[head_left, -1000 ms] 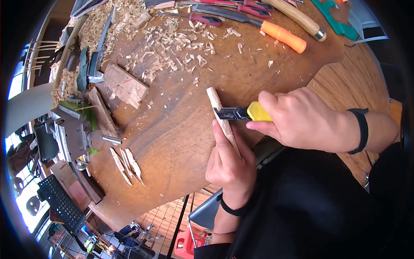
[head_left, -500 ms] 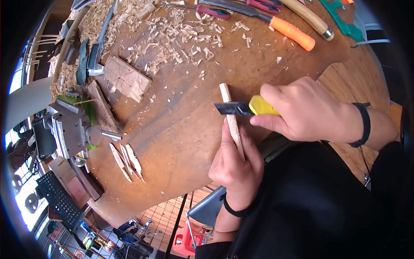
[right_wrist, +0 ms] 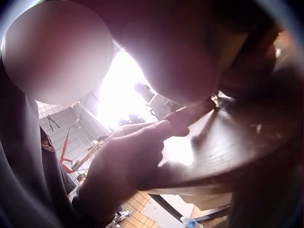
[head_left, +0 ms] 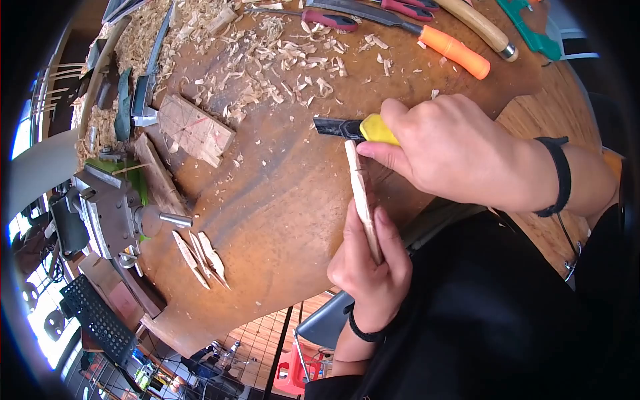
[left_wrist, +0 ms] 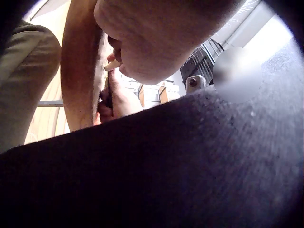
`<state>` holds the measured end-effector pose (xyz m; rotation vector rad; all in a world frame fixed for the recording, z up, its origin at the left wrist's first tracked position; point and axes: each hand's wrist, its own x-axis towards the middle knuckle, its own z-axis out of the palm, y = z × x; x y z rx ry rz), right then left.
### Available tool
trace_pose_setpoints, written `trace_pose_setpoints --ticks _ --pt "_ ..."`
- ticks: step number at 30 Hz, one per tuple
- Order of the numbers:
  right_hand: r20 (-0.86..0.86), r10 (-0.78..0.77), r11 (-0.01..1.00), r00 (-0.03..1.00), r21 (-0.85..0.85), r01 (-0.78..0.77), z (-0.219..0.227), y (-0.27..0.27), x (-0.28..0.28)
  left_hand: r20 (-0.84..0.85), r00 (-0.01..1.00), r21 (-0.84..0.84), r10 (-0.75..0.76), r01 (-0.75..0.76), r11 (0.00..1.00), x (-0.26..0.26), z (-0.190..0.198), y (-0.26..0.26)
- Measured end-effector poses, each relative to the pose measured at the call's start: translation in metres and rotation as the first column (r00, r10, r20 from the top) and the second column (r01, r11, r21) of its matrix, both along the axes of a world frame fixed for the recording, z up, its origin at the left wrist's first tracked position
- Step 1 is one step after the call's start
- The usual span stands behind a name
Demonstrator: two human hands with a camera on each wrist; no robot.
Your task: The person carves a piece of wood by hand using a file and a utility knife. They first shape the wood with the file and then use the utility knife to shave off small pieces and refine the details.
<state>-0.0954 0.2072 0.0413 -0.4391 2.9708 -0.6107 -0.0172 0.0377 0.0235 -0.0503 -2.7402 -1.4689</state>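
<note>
My left hand (head_left: pixel 370 273) grips the lower part of a slim carved wooden stick (head_left: pixel 359 183), thumb and fingers along its sides. The stick points away from me, its upper part showing pale cut facets. In my right hand (head_left: pixel 460 153) is a utility knife (head_left: pixel 379 130) with a yellow handle and a dark blade extended to the left. The blade lies just beyond the stick's far tip, and the right thumb is right by that tip. In the right wrist view, the left hand (right_wrist: pixel 123 156) holds the stick (right_wrist: pixel 194 116) near the table edge.
Wood shavings (head_left: pixel 267 67) cover the far part of the table (head_left: pixel 280 220). Three thin carved pieces (head_left: pixel 200 259) lie left of the hands, near a metal vise (head_left: pixel 110 203). A wood block (head_left: pixel 195 130), an orange-handled tool (head_left: pixel 455 52) and red-handled tools (head_left: pixel 330 19) lie farther back.
The knife has gone from crossing the stick to beyond its far tip, moving up and left. My left hand keeps its hold, with the stick's tip slightly lower in view.
</note>
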Motion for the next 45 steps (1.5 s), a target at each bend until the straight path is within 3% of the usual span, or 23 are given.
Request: trace_pose_setpoints --ticks 1,9,15,19,22,24,26,30,34,36,40,43,45 --pt "-0.023 0.009 1.0 1.0 -0.009 -0.009 -0.001 0.0 0.001 0.073 0.997 0.01 0.032 -0.033 0.999 0.0 0.003 -0.001" --pt "0.155 0.202 0.975 0.967 -0.121 -0.185 0.011 0.012 0.025 0.057 0.988 0.107 0.144 -0.149 0.983 -0.006 0.002 0.003" --pt "0.17 0.127 0.992 0.977 -0.046 -0.12 0.011 0.002 0.022 0.028 0.992 0.067 0.122 -0.124 0.99 -0.005 -0.001 0.005" --pt "0.067 0.038 0.999 0.997 -0.018 -0.037 0.002 -0.004 0.005 0.061 0.989 0.118 0.136 -0.143 0.983 -0.005 0.001 0.003" --pt "0.02 -0.014 1.0 1.0 0.023 0.014 0.002 -0.007 -0.002 0.055 0.99 0.061 0.127 -0.13 0.99 -0.002 0.004 0.003" --pt "0.011 -0.019 0.999 1.0 0.03 0.018 0.005 -0.006 0.001 0.169 0.972 0.17 0.165 -0.193 0.966 -0.007 0.011 0.003" --pt "0.115 0.09 0.996 0.989 -0.02 -0.088 0.009 -0.001 0.007 0.201 0.962 0.215 0.187 -0.229 0.949 -0.01 0.013 0.002" --pt "0.22 0.189 0.978 0.957 -0.132 -0.162 0.016 0.002 0.026 0.269 0.945 0.269 0.188 -0.261 0.927 -0.012 0.013 -0.003" --pt "0.207 0.123 0.991 0.971 -0.075 -0.109 0.014 -0.003 0.021 0.278 0.942 0.243 0.189 -0.259 0.935 -0.011 0.013 -0.002" --pt "0.1 -0.021 0.999 0.995 -0.042 0.026 0.008 -0.008 0.011 0.306 0.937 0.231 0.17 -0.246 0.941 -0.011 0.017 -0.005" --pt "0.135 -0.03 0.999 0.99 0.032 0.026 0.012 -0.011 -0.001 0.364 0.916 0.294 0.17 -0.286 0.912 -0.012 0.018 -0.008" --pt "0.138 0.081 0.997 0.987 -0.013 -0.08 0.015 -0.009 0.006 0.406 0.897 0.362 0.174 -0.332 0.871 -0.014 0.02 -0.009" --pt "0.275 0.198 0.974 0.941 -0.159 -0.159 0.022 -0.01 0.018 0.398 0.904 0.384 0.156 -0.318 0.867 -0.012 0.015 -0.012"
